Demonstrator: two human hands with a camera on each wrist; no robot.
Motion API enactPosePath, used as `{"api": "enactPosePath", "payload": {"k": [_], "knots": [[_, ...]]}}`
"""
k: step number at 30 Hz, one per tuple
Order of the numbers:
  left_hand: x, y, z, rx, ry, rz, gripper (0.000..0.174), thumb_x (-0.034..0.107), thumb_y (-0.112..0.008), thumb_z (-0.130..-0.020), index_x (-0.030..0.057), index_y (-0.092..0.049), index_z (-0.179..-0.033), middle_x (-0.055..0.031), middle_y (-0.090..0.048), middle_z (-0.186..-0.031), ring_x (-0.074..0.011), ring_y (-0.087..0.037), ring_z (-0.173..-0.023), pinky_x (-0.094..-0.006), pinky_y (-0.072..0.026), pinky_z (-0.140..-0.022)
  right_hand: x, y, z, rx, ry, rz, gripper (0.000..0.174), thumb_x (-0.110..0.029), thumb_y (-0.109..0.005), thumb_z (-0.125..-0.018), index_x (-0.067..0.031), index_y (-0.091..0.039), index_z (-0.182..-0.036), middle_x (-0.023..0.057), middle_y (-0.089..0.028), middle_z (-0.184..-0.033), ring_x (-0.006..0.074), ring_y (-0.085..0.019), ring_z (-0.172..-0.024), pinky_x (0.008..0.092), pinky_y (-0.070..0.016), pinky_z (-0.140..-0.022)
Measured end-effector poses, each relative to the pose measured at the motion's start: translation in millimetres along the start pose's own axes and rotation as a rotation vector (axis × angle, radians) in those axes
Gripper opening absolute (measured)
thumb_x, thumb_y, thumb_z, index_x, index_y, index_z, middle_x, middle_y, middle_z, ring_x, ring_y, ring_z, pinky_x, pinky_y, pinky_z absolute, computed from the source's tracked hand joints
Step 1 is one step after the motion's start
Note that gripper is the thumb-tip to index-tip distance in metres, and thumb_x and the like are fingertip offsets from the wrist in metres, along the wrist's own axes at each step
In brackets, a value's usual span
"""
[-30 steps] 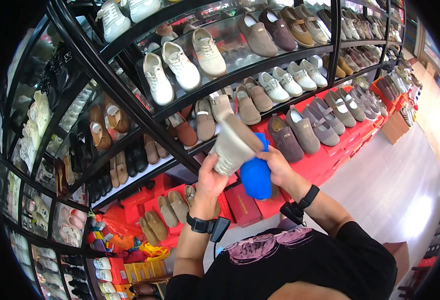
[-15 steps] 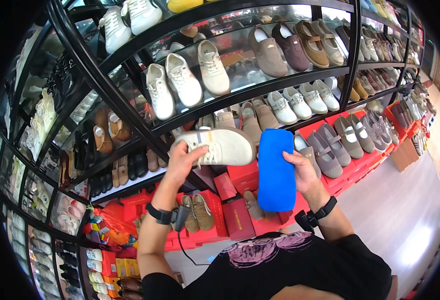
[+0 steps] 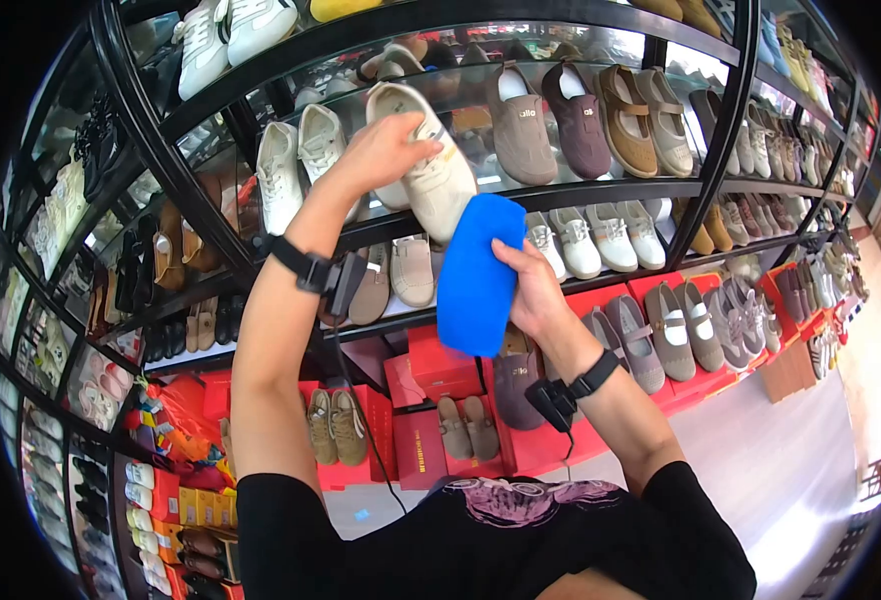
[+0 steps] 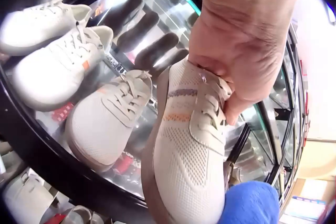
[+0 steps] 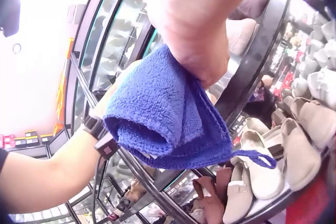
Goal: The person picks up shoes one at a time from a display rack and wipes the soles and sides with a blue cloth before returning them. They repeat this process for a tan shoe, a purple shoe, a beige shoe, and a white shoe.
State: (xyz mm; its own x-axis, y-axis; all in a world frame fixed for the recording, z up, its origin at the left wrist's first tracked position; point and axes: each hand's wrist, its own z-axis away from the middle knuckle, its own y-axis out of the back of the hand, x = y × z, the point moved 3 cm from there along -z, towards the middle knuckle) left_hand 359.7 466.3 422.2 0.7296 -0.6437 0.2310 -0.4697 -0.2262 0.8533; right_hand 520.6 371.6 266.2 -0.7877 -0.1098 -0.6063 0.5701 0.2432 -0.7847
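Note:
My left hand (image 3: 386, 155) grips a cream lace-up shoe (image 3: 441, 195) by its opening and tongue, at the glass shelf with its toe pointing down toward me. In the left wrist view the same shoe (image 4: 186, 150) stands beside a matching cream shoe (image 4: 110, 119), with purple and orange stripes on its side. A folded blue cloth (image 3: 481, 275) is held in my right hand (image 3: 536, 285), just to the right of the shoe's toe. The right wrist view shows the cloth (image 5: 157, 103) hanging in folds with a loop at one corner.
White lace-up shoes (image 3: 279, 180) stand left of the held shoe; brown and purple slip-ons (image 3: 523, 130) are to its right. A black shelf edge (image 3: 601, 193) runs below. Red boxes (image 3: 436, 370) with more shoes sit lower down. Another rack of shoes curves along the left.
My left hand has carried the cream shoe up from in front of the lower shelf to the glass shelf, turning its toe downward. The right hand has moved up and left with the blue cloth.

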Motion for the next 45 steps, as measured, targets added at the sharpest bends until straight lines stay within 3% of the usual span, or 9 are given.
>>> {"api": "enactPosePath", "payload": {"k": [1,5,18,22,26,32,35,38,45], "knots": [[2,-4,-12,0.036,-0.014,-0.015,0.031,0.030,-0.062,-0.082,0.0006,-0.053,-0.086,-0.0191,-0.056,-0.074,-0.0303,-0.055,-0.068,-0.0380,-0.0419,-0.064,-4,4,-12,0.033,0.021,0.011,0.029,-0.007,-0.055,-0.089,-0.0050,-0.049,-0.118,0.0090,-0.060,-0.105,0.0203,-0.061,-0.093,0.0367,-0.0513,-0.084],[-1,-24,-53,0.112,-0.078,-0.075,0.030,0.029,-0.062,-0.081,0.0007,-0.053,-0.085,-0.0210,-0.060,-0.081,-0.0381,-0.058,-0.082,-0.0431,-0.0434,-0.070,-18,16,-56,0.096,0.102,0.031,0.025,-0.007,-0.054,-0.089,-0.0054,-0.050,-0.114,0.0089,-0.061,-0.102,0.0206,-0.061,-0.092,0.0378,-0.0525,-0.081],[-33,-73,-104,0.021,-0.030,-0.164,0.037,0.023,-0.062,-0.078,0.0003,-0.061,-0.108,-0.0221,-0.062,-0.105,-0.0389,-0.052,-0.107,-0.0423,-0.0396,-0.094,-24,41,-110,0.145,0.117,0.084,0.025,-0.008,-0.055,-0.089,-0.0042,-0.051,-0.114,0.0094,-0.061,-0.102,0.0220,-0.061,-0.092,0.0388,-0.0515,-0.083],[-26,-75,-89,0.250,-0.115,-0.191,0.039,0.018,-0.064,-0.077,0.0015,-0.058,-0.112,-0.0200,-0.060,-0.108,-0.0377,-0.050,-0.109,-0.0428,-0.0387,-0.095,-25,43,-95,0.116,0.098,0.028,0.025,-0.007,-0.055,-0.089,-0.0050,-0.051,-0.114,0.0077,-0.061,-0.103,0.0197,-0.061,-0.091,0.0361,-0.0509,-0.083],[5,-65,-24,0.603,-0.311,-0.018,0.039,0.010,-0.067,-0.074,0.0019,-0.056,-0.111,-0.0173,-0.060,-0.102,-0.0362,-0.053,-0.101,-0.0428,-0.0407,-0.091,-28,36,-19,0.062,-0.087,0.103,0.031,-0.009,-0.057,-0.088,-0.0036,-0.051,-0.118,0.0085,-0.061,-0.105,0.0196,-0.061,-0.093,0.0359,-0.0516,-0.083],[34,-125,171,-0.131,-0.202,0.383,0.031,0.017,-0.067,-0.078,0.0036,-0.058,-0.105,-0.0143,-0.061,-0.094,-0.0310,-0.057,-0.090,-0.0407,-0.0445,-0.078,8,103,137,0.270,-0.326,0.324,0.041,-0.005,-0.057,-0.086,0.0033,-0.047,-0.125,0.0116,-0.060,-0.110,0.0217,-0.062,-0.095,0.0355,-0.0512,-0.085],[-1,-163,288,-0.532,0.359,0.469,0.039,0.026,-0.064,-0.083,0.0002,-0.055,-0.112,-0.0169,-0.064,-0.095,-0.0321,-0.062,-0.089,-0.0376,-0.0491,-0.074,32,140,206,0.581,-0.301,0.150,0.034,-0.005,-0.055,-0.085,0.0051,-0.051,-0.118,0.0151,-0.062,-0.105,0.0244,-0.063,-0.092,0.0374,-0.0528,-0.082],[-31,-145,354,-0.811,0.561,0.303,0.047,0.033,-0.062,-0.082,0.0020,-0.054,-0.116,-0.0215,-0.061,-0.106,-0.0370,-0.058,-0.100,-0.0430,-0.0474,-0.080,57,144,231,0.705,-0.339,0.082,0.031,-0.006,-0.056,-0.085,0.0045,-0.052,-0.114,0.0155,-0.062,-0.103,0.0251,-0.064,-0.088,0.0385,-0.0540,-0.078],[-62,-45,361,-0.281,0.354,0.151,0.045,0.030,-0.065,-0.082,0.0007,-0.056,-0.115,-0.0203,-0.063,-0.100,-0.0349,-0.061,-0.095,-0.0401,-0.0492,-0.078,105,32,160,0.421,-0.277,0.188,0.029,-0.007,-0.056,-0.086,0.0024,-0.052,-0.114,0.0124,-0.062,-0.102,0.0223,-0.064,-0.087,0.0368,-0.0542,-0.076]]}}
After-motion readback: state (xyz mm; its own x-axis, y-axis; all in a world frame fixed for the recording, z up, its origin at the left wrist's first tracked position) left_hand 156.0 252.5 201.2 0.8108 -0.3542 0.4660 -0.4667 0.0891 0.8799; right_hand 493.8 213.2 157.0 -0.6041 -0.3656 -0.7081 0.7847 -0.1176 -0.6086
